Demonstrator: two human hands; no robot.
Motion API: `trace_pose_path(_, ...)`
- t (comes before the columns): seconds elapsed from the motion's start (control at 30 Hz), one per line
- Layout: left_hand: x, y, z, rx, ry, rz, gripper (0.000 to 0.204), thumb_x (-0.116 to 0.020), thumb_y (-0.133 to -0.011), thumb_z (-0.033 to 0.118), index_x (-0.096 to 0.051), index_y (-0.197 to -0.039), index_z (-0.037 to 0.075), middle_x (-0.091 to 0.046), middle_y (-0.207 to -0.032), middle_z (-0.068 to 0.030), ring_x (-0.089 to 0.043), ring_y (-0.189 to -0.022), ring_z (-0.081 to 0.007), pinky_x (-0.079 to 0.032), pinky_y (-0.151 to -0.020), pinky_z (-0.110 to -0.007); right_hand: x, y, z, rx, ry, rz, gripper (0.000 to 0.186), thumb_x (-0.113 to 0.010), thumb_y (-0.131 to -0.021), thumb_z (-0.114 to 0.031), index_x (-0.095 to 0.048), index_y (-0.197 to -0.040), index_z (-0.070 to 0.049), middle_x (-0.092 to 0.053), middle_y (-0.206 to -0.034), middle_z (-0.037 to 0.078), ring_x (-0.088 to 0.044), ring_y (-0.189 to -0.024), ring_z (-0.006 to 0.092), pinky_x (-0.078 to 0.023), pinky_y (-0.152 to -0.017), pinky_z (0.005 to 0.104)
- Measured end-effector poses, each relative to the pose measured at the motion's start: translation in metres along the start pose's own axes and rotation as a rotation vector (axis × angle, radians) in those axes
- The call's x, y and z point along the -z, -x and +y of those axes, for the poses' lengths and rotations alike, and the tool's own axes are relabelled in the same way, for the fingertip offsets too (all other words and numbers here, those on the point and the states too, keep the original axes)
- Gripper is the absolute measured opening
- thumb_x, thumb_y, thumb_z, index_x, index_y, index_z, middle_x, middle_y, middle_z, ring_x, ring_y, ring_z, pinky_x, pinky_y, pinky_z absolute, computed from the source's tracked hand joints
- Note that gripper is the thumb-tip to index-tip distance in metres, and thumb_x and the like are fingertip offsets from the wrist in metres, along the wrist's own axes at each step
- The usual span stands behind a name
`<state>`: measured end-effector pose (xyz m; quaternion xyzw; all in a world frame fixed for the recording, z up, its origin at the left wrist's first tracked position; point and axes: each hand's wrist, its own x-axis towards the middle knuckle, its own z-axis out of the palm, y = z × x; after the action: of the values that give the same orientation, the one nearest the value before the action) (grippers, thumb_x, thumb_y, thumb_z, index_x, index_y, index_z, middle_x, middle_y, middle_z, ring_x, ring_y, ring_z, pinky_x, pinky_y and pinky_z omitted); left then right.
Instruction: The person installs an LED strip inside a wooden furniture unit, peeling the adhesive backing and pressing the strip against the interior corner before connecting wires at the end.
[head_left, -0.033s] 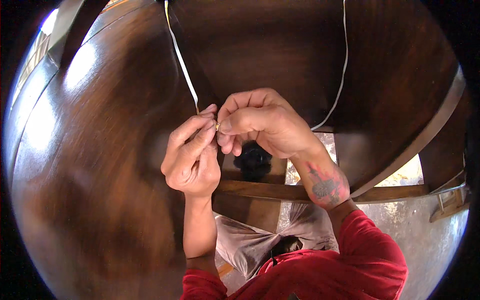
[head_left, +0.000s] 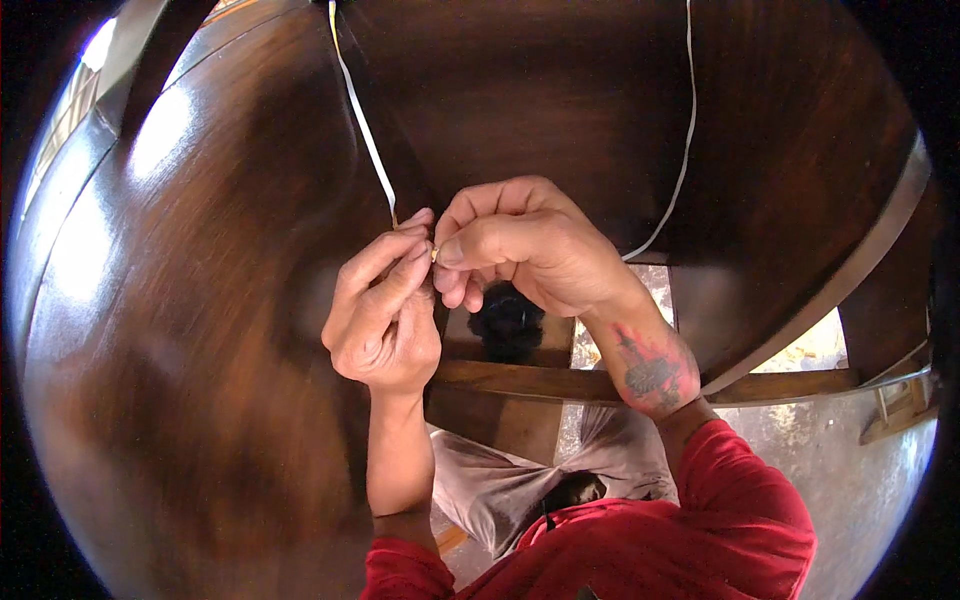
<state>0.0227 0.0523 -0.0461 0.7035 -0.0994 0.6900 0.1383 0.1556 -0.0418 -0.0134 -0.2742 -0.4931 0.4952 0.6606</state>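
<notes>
A flat white cable point(head_left: 362, 120) hangs from the top of the view along a dark wooden panel. Its lower end thins to a brown strand that runs into the fingertips of my left hand point(head_left: 385, 305), which are pinched together. Close beside it, the thumb and forefinger of my right hand point(head_left: 525, 240) pinch at a tiny yellowish piece point(head_left: 435, 255) between the two hands. Whether that piece is the cable's bare end or something separate, I cannot tell. Most of it is hidden by the fingers.
Glossy dark wooden panels point(head_left: 200, 330) surround my hands on the left, back and right. A thin white wire point(head_left: 690, 110) hangs at the right. Below my hands are a wooden rail point(head_left: 520, 380) and a black fuzzy thing point(head_left: 508, 322). Grey floor point(head_left: 820, 450) lies lower right.
</notes>
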Motion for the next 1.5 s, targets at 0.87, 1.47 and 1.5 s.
trace_pose_path(0.87, 0.001, 0.007, 0.013, 0.114, -0.082, -0.084, 0.024, -0.066, -0.082, -0.016, -0.072, -0.102, -0.005, -0.068, -0.106, -0.0231, -0.07, -0.095, -0.027, -0.057, -0.082, -0.032, 0.003, -0.003, 0.005, 0.064, 0.127, 0.063, 0.008, -0.059, -0.082, -0.009, -0.059, -0.082, -0.001, -0.06, -0.072, 0.004, -0.061, -0.064, 0.0124, -0.05, -0.06, 0.0259)
trace_pose_path(1.47, 0.016, -0.003, 0.018, 0.297, 0.082, -0.08, 0.017, -0.066, -0.085, -0.005, -0.071, -0.101, -0.01, -0.069, -0.105, -0.0227, -0.069, -0.094, -0.0261, -0.054, -0.084, -0.031, 0.002, -0.001, 0.002, 0.063, 0.141, -0.035, 0.016, -0.064, -0.085, -0.011, -0.069, -0.087, 0.004, -0.07, -0.081, 0.009, -0.066, -0.072, 0.0144, -0.054, -0.067, 0.0265)
trace_pose_path(1.5, 0.017, -0.004, 0.019, 0.249, 0.008, -0.118, 0.017, -0.067, -0.085, -0.005, -0.071, -0.1, -0.01, -0.069, -0.104, -0.023, -0.07, -0.093, -0.0276, -0.055, -0.083, -0.032, 0.002, -0.001, 0.001, 0.054, 0.15, -0.032, 0.015, -0.064, -0.085, -0.011, -0.069, -0.087, 0.004, -0.07, -0.08, 0.009, -0.066, -0.071, 0.0143, -0.054, -0.067, 0.0263)
